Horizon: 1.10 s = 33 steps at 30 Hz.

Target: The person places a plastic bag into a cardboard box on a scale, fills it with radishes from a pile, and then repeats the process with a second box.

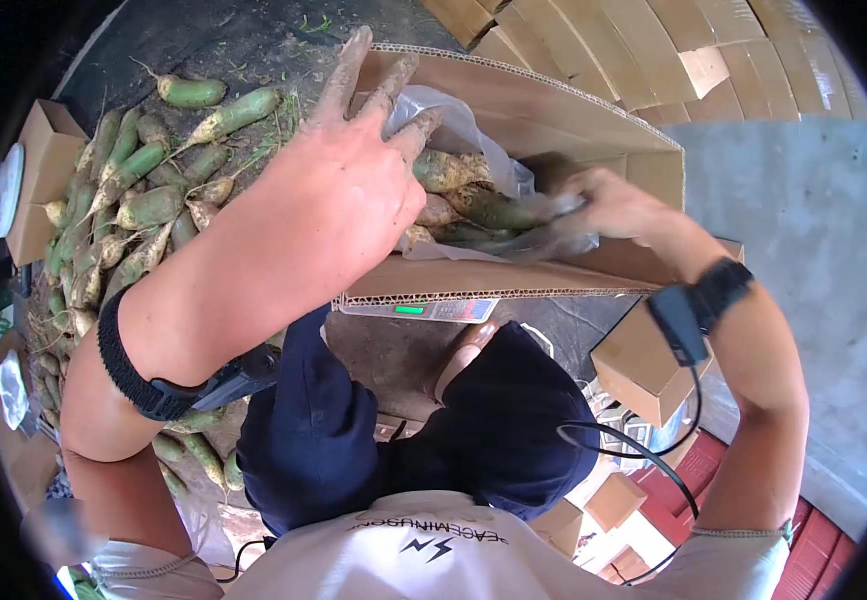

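A cardboard box [513, 277] stands with its flaps up, lined with a clear plastic bag [433, 105]. Several soil-covered green radishes [498, 208] lie inside the bag. Over the left end of the box, my left hand [368, 165] is open, its muddy fingers spread apart beside the bag's upper edge. At the right side of the bag, my right hand [608, 205] has its fingers closed on the plastic, somewhat blurred by motion. Under the front of the box shows a weighing scale [453, 311] with a green lit display.
A large heap of green radishes [148, 205] covers the ground to the left. Flattened cardboard [633, 45] lies at the upper right. A small carton [643, 365] is near my right knee, and another carton [45, 180] stands beyond the heap. A cable hangs from my right wrist.
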Motion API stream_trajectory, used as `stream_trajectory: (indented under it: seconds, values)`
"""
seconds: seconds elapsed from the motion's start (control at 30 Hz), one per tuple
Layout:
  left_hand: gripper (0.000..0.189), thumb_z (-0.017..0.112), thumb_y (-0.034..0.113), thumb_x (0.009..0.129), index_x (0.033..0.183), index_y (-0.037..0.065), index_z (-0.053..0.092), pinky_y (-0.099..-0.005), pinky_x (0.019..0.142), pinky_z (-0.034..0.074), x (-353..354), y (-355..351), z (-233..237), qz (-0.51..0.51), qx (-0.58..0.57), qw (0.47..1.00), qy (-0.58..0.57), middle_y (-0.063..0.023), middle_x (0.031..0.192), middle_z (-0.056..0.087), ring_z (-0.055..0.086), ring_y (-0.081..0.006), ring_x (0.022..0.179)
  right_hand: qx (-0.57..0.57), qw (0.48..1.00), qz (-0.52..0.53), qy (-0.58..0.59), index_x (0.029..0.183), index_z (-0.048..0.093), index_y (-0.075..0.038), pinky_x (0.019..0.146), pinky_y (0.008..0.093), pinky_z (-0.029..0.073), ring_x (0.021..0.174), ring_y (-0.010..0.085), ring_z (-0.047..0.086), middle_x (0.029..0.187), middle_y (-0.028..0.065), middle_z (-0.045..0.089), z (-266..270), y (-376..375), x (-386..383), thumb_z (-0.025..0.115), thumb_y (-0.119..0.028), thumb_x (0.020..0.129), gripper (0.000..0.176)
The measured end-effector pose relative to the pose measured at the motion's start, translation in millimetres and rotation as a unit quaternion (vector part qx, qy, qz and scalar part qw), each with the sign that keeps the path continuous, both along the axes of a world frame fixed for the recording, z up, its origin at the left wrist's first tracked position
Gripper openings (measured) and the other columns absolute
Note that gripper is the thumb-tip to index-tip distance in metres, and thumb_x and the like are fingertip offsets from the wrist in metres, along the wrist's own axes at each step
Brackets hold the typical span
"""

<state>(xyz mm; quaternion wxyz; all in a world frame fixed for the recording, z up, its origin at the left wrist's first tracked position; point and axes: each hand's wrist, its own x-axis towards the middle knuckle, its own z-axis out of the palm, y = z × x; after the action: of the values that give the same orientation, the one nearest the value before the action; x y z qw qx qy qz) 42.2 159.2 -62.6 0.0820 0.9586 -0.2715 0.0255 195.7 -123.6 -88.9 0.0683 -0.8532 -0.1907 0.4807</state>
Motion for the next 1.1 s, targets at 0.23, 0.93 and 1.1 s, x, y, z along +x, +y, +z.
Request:
stream_trajectory:
  seconds: [0.23,0.93,1.1]
  values:
    - [0.021,0.053,0.016,0.075,0.07,0.001,0.068,-0.0555,0.113,0.02,-7,-5,-2,0.019,0.006,0.999,-0.031,-0.0182,0.127,0.055,0.036,-0.0386,0.131,0.23,0.891,-0.351,-0.17,0.093,0.06,-0.005,0.068,0.0227,0.048,0.076,0.0086,0.057,0.087,0.0031,0.062,25,-64,-18,0.059,-0.013,0.092,0.008]
    - [0.019,0.053,0.016,0.075,0.069,0.003,0.066,-0.0648,0.107,0.02,-14,2,-8,0.014,-0.027,0.999,-0.028,-0.0186,0.089,0.064,0.052,-0.0394,0.116,0.262,0.832,-0.401,-0.281,0.101,0.049,-0.007,0.065,0.0245,0.047,0.074,0.0082,0.05,0.088,0.0014,0.052,19,-74,-36,0.059,-0.016,0.093,0.016]
    - [0.016,0.051,0.013,0.083,0.088,0.002,0.061,-0.0477,0.093,0.04,-15,46,-5,-0.064,-0.258,0.963,-0.045,-0.0142,0.087,0.061,0.058,-0.0327,0.094,0.161,0.833,-0.216,-0.483,0.117,0.048,-0.001,0.086,0.0314,0.047,0.099,0.0205,0.059,0.11,0.0149,0.06,19,-76,-49,0.064,-0.003,0.08,0.04]
